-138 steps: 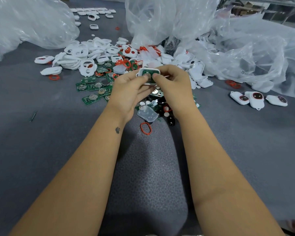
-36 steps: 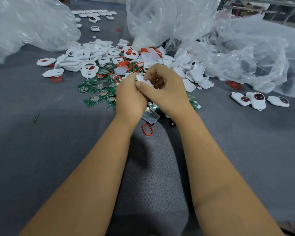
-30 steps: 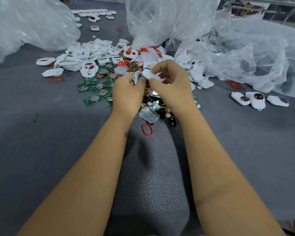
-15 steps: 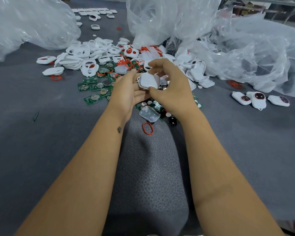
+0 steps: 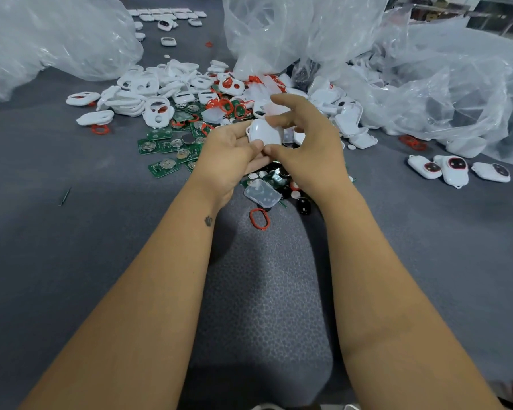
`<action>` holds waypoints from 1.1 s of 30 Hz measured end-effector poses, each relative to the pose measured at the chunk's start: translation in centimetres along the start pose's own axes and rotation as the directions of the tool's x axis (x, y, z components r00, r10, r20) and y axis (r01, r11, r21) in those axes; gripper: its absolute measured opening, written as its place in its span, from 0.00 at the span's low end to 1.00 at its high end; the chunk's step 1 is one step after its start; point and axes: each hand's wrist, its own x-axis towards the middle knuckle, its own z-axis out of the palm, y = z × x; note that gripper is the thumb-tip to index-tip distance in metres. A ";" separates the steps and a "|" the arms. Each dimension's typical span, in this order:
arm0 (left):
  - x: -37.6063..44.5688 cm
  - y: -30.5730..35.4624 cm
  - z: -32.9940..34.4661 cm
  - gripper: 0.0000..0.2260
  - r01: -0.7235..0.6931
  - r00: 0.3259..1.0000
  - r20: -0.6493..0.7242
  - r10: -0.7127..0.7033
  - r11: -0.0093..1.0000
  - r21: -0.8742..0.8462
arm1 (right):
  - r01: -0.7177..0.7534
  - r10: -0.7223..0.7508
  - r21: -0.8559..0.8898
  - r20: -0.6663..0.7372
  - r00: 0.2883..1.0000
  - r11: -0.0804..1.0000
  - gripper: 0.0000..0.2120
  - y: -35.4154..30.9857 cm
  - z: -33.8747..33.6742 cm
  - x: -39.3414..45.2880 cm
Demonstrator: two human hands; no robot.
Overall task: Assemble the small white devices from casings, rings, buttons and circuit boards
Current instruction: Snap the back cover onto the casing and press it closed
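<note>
Two hands meet at the centre of the frame, both closed on one small white device (image 5: 265, 133). The left hand (image 5: 230, 155) cradles it from below with the thumb pressed on its near edge, and the right hand (image 5: 305, 143) pinches it from the right side, forefinger crooked over the top. Its smooth back shell faces the camera, so whether the seam is fully snapped shut cannot be told from here.

It looks light, rigid and glossy, a hard plastic shell that would likely slip under fingertips alone. The safest hold, I'd judge, is across the flat faces with thumbs pressing along the rim, where the halves clip together; squeezing the middle risks flexing the board inside.

Behind the hands, toward the upper centre, lies the heap of white casings (image 5: 148, 96) tangled with red rings (image 5: 219, 105). Green circuit boards (image 5: 163, 167) spread out left of centre. One loose red ring (image 5: 259, 218) sits just below the hands, beside a clear plastic cover (image 5: 262, 193) and black buttons (image 5: 304, 206). Three finished devices (image 5: 453, 170) wait at the right edge of the grey mat (image 5: 71, 261), and clear plastic bags (image 5: 427, 78) billow across the top.
</note>
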 end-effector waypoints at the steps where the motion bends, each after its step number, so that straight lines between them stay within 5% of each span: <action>1: 0.0 0.0 0.0 0.15 0.001 1.000 -0.002 -0.001 1.000 0.002 | -0.004 0.004 0.003 0.000 1.000 1.000 0.29 0.0 -0.1 0.0; 10: 0.1 0.1 0.0 0.08 -0.034 0.988 -0.152 0.016 0.993 -0.116 | -0.036 0.028 0.135 0.061 0.998 0.990 0.27 -1.0 0.4 -0.1; 16: -0.1 0.4 0.0 0.08 -0.120 0.991 -0.074 0.108 0.977 -0.176 | -0.199 0.218 0.379 -0.007 0.976 0.904 0.10 -1.1 0.7 0.3; 22: -0.4 0.4 0.2 0.08 -0.140 0.990 0.006 0.142 0.981 -0.136 | -0.203 0.273 0.532 -0.055 0.961 0.822 0.08 -0.9 0.3 0.3; 29: -0.4 0.3 0.2 0.08 -0.152 0.987 -0.069 0.145 0.983 -0.107 | -0.189 0.258 0.527 -0.060 0.964 0.829 0.08 -1.0 0.7 0.3; 33: 0.0 0.4 0.2 0.07 -0.138 0.982 -0.162 0.097 0.955 -0.264 | -0.209 0.251 0.524 -0.009 0.968 0.826 0.08 -1.0 0.7 0.3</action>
